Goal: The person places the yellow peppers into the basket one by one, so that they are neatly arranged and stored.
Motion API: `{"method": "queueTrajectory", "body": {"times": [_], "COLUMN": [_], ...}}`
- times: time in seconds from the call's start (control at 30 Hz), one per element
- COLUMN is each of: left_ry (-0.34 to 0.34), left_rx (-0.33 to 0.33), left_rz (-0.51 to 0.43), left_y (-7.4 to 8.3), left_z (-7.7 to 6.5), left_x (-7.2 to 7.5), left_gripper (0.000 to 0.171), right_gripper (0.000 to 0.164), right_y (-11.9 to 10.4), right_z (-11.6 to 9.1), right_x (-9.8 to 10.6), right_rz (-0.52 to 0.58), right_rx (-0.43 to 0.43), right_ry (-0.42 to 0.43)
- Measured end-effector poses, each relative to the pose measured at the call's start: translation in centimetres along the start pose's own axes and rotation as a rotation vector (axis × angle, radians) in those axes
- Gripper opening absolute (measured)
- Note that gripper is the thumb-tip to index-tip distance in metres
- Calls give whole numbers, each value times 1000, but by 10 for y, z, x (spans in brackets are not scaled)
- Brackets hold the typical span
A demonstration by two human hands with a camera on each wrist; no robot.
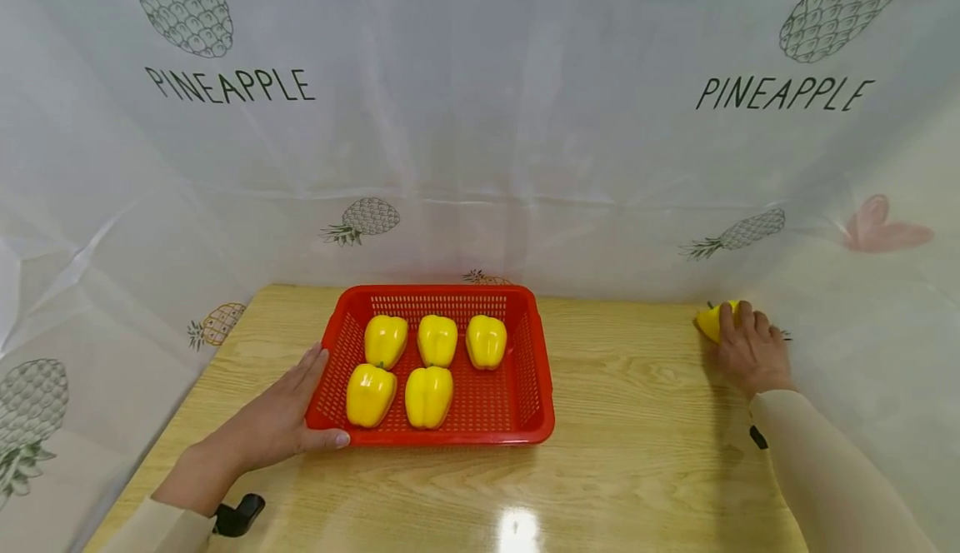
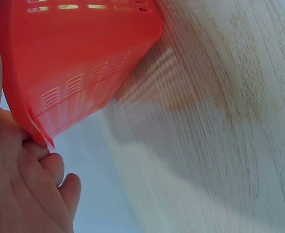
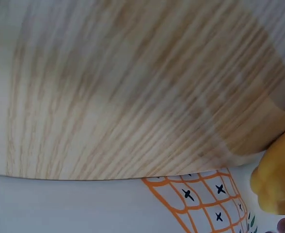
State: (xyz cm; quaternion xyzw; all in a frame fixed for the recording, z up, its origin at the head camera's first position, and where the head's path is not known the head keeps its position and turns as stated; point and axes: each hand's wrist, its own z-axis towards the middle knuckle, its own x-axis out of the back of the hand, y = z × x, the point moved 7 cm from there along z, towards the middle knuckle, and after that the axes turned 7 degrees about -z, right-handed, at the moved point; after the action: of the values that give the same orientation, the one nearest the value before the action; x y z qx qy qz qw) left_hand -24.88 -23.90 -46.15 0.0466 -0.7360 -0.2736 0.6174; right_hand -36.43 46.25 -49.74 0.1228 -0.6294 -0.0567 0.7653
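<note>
My left hand (image 1: 273, 420) holds the front left corner of a red plastic basket (image 1: 495, 436), thumb at the front rim and fingers along the left side. In the left wrist view, curled fingers (image 2: 53, 167) show under the rim. Several yellow bell peppers (image 1: 429, 397) lie in the basket in two rows, toward its left and middle. Far to the right, near the back of the table, my right hand (image 1: 752, 353) grips another yellow bell pepper (image 1: 707, 324) from above. The right wrist view shows part of that pepper (image 3: 277, 172) between fingertips at the frame's edge.
The wooden table (image 1: 622, 420) carries the basket. A whitish curtain (image 1: 480, 137) printed with pineapples surrounds the table at the back and sides, close to my right hand. A black wrist strap piece (image 1: 238, 515) sticks out beside my left wrist.
</note>
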Motion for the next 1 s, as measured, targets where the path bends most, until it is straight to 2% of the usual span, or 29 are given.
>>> {"method": "queueTrajectory", "body": {"times": [0.2, 0.4, 0.6, 0.83, 1.0], "left_ry": [1, -3, -13, -20, -25], "left_rx": [0, 12, 24, 18, 20], "left_rz": [-1, -5, -29, -33, -19], "left_y": [1, -1, 0, 0, -1], "left_z": [0, 0, 0, 0, 0], "left_x": [1, -1, -2, -3, -1], "left_gripper": [135, 136, 136, 135, 134], "right_gripper": [78, 77, 77, 79, 81], "right_y": [-7, -22, -43, -76, -95], "right_z": [0, 0, -1, -5, -8], "right_x": [1, 0, 9, 29, 34], "right_rz": [-15, 60, 131, 137, 154], "right_rx": [41, 22, -19, 37, 46], "right_ry": [17, 47, 64, 123, 110]}}
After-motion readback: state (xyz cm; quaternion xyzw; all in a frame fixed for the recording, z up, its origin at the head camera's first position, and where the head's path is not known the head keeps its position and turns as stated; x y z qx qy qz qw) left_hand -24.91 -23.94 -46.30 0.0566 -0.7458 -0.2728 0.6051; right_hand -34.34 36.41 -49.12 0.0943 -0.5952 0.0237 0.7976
